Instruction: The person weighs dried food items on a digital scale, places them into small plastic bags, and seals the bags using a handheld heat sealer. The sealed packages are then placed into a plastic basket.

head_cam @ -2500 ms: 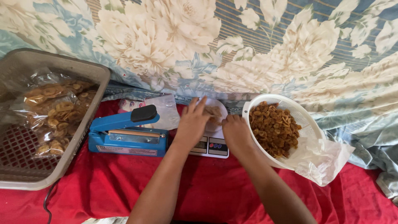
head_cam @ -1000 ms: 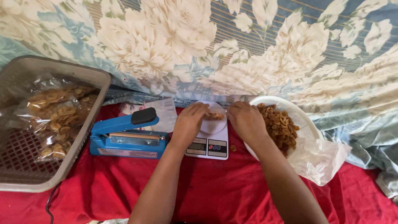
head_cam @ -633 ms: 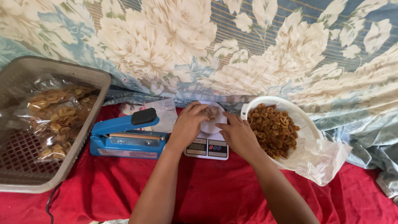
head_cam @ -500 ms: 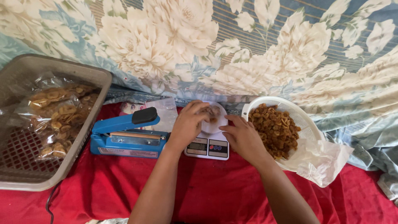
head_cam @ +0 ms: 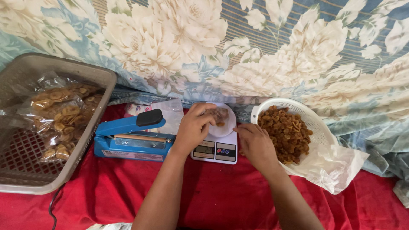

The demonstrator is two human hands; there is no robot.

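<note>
A small white digital kitchen scale (head_cam: 215, 150) stands on the red cloth (head_cam: 221, 200). On its round platform lies a clear plastic bag with a few brown chips (head_cam: 219, 116). My left hand (head_cam: 194, 127) grips the bag's left side. My right hand (head_cam: 255, 142) hovers between the scale and a white basket of brown chips (head_cam: 286, 130), fingers curled; I cannot tell if it holds chips.
A blue impulse bag sealer (head_cam: 130, 138) with a black knob sits left of the scale. A grey plastic crate (head_cam: 25, 179) at far left holds several filled chip bags (head_cam: 59, 117). Flowered fabric (head_cam: 221, 51) hangs behind. White plastic (head_cam: 336, 164) lies under the basket.
My right hand went to the basket, returned to the bag, and has now drawn back toward the basket. My left hand stayed on the bag.
</note>
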